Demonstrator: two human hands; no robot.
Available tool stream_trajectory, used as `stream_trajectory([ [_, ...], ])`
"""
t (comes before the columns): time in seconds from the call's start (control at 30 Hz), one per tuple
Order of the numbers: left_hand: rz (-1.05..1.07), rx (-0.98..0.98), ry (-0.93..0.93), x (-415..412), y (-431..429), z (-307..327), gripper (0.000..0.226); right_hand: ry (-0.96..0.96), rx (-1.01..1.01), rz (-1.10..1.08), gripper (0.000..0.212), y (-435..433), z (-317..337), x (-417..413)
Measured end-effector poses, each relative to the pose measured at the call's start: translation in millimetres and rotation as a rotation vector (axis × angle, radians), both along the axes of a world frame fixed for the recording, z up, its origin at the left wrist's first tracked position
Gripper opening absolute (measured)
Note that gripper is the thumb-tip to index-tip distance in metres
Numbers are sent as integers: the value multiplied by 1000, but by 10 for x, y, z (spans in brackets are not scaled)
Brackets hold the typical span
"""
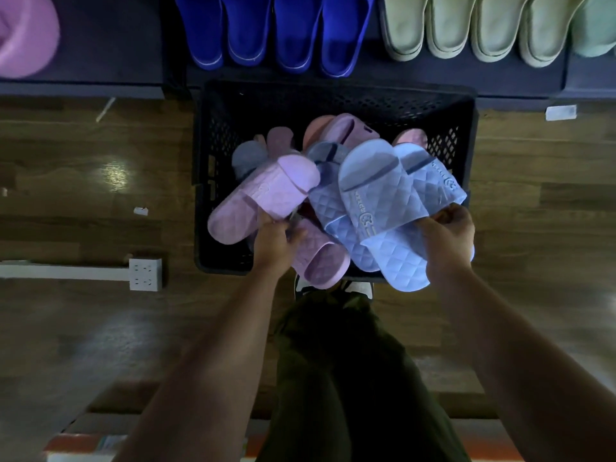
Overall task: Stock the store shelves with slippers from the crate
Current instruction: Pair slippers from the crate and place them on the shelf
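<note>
Gripping a blue slipper by its heel end, the right hand is closed round the edge, with a second blue slipper just behind, touching it at 1 o'clock; whether the hand pinches both I cannot tell. The left hand is closed on a pink slipper that slants out toward 10 o'clock, and another pink slipper lies under the wrist toward 5 o'clock. Both hands are over the black crate, where more slippers in pink, grey and blue are heaped. Past the crate at 12 o'clock runs the shelf, bearing dark blue slippers and, at 1 o'clock, pale green slippers. A white socket sits on the wood floor at 9 o'clock.
</note>
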State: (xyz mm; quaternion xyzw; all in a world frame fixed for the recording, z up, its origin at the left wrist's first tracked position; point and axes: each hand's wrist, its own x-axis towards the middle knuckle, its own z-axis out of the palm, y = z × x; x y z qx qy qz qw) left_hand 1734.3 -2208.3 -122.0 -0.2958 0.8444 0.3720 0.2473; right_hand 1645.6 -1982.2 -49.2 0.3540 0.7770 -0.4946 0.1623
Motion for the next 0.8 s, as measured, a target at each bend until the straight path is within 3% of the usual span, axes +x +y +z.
stream_trajectory([
  [0.23,182,42,87,-39,-69,113,26,11,-27,25,31,36,61,-27],
  [0.37,248,66,156,-85,-92,564,14,21,-9,40,26,71,402,-49],
  [0.67,231,38,380,-602,82,2628,15,104,-53,-29,19,249,2037,-236],
  [0.8,207,47,487,-940,228,3668,16,163,-110,-53,26,451,2947,-426],
])
